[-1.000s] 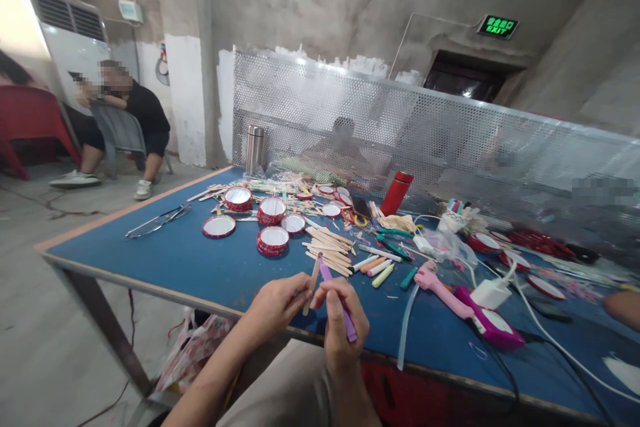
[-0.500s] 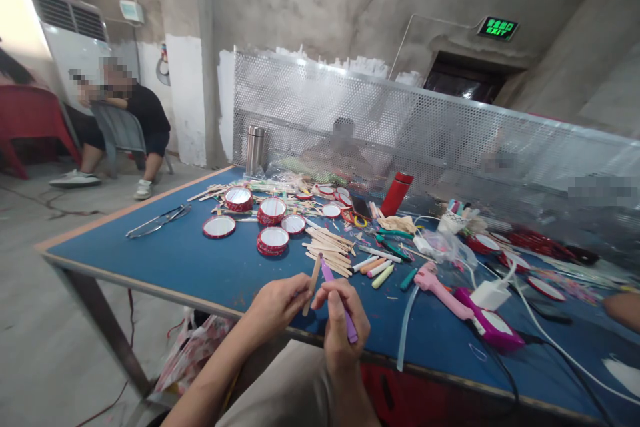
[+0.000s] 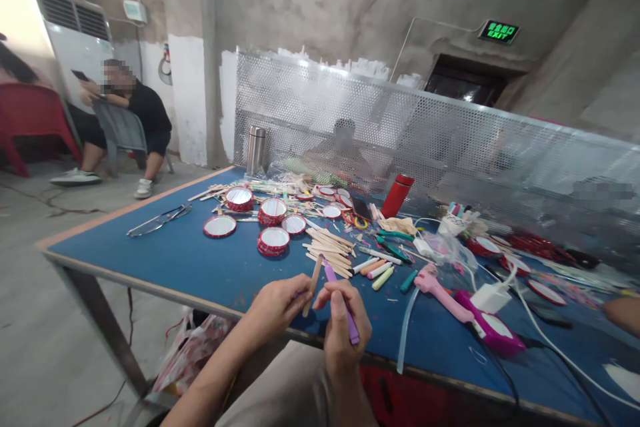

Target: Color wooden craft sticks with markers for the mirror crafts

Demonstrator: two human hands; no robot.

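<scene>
Above the near table edge, my left hand (image 3: 284, 301) is closed around the lower part of a wooden craft stick (image 3: 313, 285), which tilts upward. My right hand (image 3: 346, 320) grips a purple marker (image 3: 353, 329), its tip up close to the top of the stick. Whether the tip touches the wood I cannot tell. Just beyond the hands lies a fanned pile of craft sticks (image 3: 330, 247). To its right rest several markers, among them a yellow-green one (image 3: 383, 279) and a teal one (image 3: 409, 280).
Red-rimmed round pieces (image 3: 273, 238) stand in stacks beyond my left hand. At right lie a pink glue gun (image 3: 445, 297), a purple device (image 3: 500, 333) and cables. A red bottle (image 3: 397, 195) and a steel flask (image 3: 257, 150) stand farther back. Someone sits on a grey chair (image 3: 121, 127).
The marker has shifted very slightly to the right along with my right hand. My left hand and the stick stay nearly in place.
</scene>
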